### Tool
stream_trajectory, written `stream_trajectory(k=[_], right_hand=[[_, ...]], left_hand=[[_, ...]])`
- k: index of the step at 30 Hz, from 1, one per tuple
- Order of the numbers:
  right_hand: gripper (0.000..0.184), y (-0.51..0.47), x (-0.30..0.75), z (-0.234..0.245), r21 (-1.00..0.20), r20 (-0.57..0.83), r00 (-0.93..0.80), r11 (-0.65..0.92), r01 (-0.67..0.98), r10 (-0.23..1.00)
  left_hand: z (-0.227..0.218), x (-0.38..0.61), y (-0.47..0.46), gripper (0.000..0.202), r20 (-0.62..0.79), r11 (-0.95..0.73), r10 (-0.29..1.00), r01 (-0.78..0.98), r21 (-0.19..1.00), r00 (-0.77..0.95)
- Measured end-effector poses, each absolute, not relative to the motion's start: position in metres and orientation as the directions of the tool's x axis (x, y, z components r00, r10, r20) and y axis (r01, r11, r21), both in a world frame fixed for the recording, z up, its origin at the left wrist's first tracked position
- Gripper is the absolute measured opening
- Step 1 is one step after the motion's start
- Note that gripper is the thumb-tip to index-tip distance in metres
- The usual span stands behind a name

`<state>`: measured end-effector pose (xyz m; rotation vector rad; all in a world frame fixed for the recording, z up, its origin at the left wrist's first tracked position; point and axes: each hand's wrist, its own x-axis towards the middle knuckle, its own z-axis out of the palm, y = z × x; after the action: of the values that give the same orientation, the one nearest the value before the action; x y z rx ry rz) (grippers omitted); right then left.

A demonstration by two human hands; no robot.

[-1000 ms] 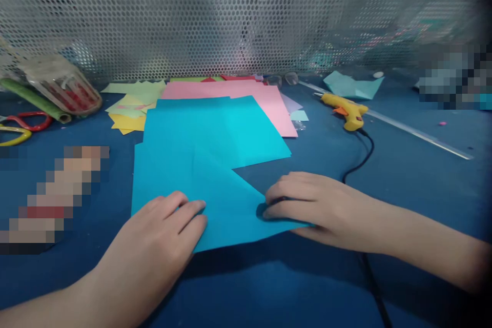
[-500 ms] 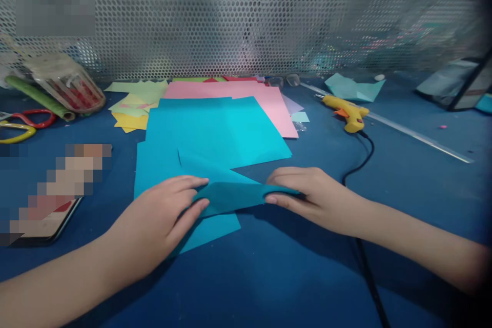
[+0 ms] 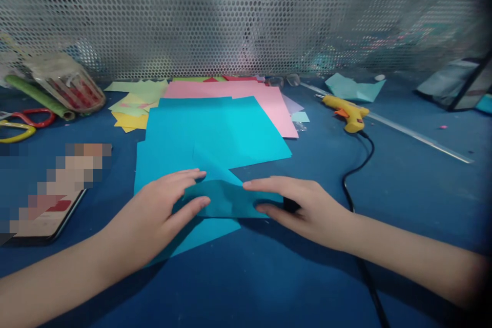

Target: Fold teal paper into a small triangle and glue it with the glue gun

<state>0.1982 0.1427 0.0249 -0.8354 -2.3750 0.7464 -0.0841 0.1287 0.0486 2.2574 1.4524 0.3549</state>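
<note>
A folded blue paper (image 3: 226, 200) lies low in front of me, partly over another blue sheet (image 3: 219, 230). On its left end rests my left hand (image 3: 157, 215), the thumb and fingers apart and the tips at the paper. My right hand (image 3: 303, 202) is at the paper's right end. Its index finger stretches along the upper edge, with the thumb lower and apart from it. The right tip of the paper is partly hidden behind this hand. Just beyond the hands are larger blue sheets (image 3: 215, 123), overlapping one another.
Pink sheets (image 3: 277, 107) and yellow paper pieces (image 3: 134, 118) lie behind. On the right are a yellow glue gun (image 3: 346, 111) with a black cord (image 3: 351, 200) and a long clear strip (image 3: 418, 136). Scissors (image 3: 38, 119), a jar (image 3: 69, 84) and a phone (image 3: 65, 220) are on the left.
My right hand has let go of its pinch on the paper's right tip and shifted slightly left, fingers now spread. The folded paper lies flatter and lower. The left hand has barely moved.
</note>
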Motion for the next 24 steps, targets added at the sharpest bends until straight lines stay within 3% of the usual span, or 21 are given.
stream_trajectory(k=[5,9,13,24], right_hand=[[0.045,0.144,0.199,0.024,-0.625,0.303,-0.694,0.686,0.373,0.654],[0.029,0.145,0.198,0.028,-0.547,0.356,-0.747,0.773,0.321,0.562],[0.031,0.146,0.196,0.031,-0.524,0.352,-0.768,0.793,0.312,0.535],[0.031,0.144,0.194,0.031,-0.464,0.36,-0.796,0.834,0.299,0.486]], left_hand=[[0.044,-0.086,0.129,0.057,-0.017,-0.336,0.92,0.809,0.483,0.392],[0.041,-0.087,0.13,0.049,-0.012,-0.37,0.905,0.802,0.469,0.425],[0.042,-0.086,0.131,0.044,0.003,-0.44,0.872,0.783,0.441,0.489],[0.036,-0.079,0.122,0.032,0.199,-0.603,0.798,0.752,0.265,0.569]])
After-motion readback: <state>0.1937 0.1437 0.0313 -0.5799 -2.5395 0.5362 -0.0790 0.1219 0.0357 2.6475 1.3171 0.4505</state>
